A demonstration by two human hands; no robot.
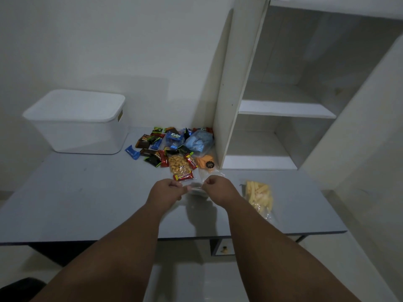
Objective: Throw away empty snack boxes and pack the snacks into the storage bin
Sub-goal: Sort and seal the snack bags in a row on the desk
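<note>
left hand and right hand pinch a clear bag.

The light was dim, greyish and even. The left hand and right hand cast one soft, blurred shadow just below them on the tabletop. The clear bag they pinched caught a faint glint. At upper right the shelf leaned from wide-angle bending. Detail was soft and grainy, and the forearms at the bottom were dark.
</note>
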